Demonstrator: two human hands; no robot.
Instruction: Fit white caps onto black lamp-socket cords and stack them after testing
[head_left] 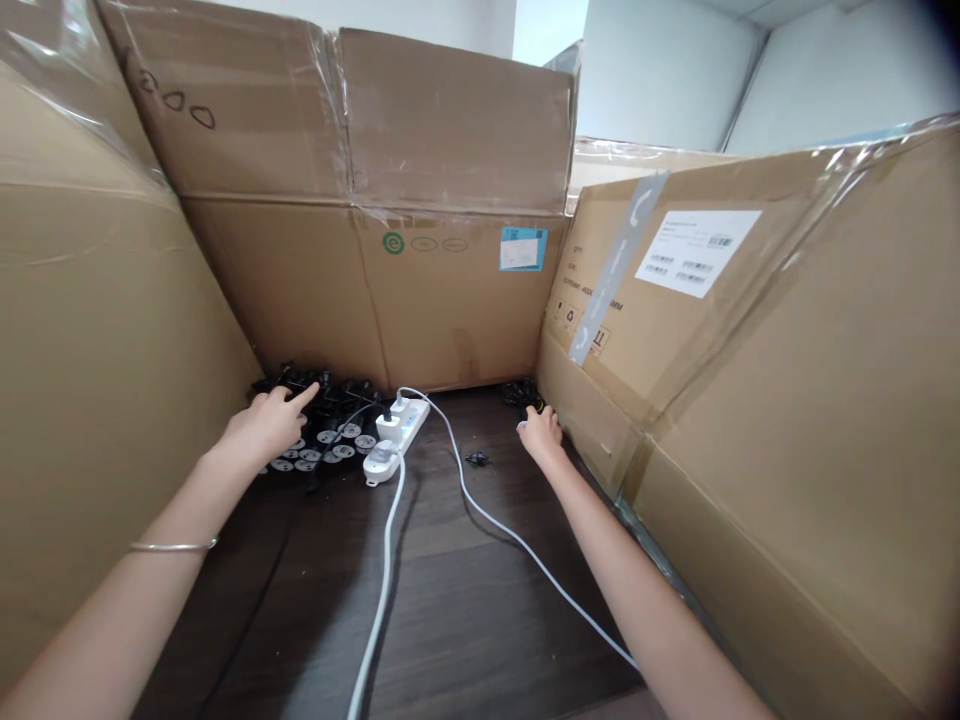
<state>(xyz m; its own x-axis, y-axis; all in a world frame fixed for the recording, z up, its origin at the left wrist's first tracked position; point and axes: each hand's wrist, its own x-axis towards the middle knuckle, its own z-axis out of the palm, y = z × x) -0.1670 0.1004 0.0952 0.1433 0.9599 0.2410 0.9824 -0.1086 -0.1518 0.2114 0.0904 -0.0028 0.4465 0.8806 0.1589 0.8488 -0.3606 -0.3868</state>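
Note:
My left hand (268, 422) reaches over a heap of small black parts with round white faces (324, 440) on the dark floor, its forefinger stretched out toward the black cables behind them. My right hand (540, 432) is curled at the foot of the right carton, fingers closed on a small black piece from a second black pile (521, 393); what it holds is too small to name. A white power strip (396, 440) with a white plug and adapter in it lies between my hands.
Big taped cardboard cartons wall in the spot: left (90, 380), back (390, 250), right (750, 400). Two white cables (382, 590) run from the strip toward me over the dark wood floor (450, 620). A lone small black part (476, 459) lies near the strip.

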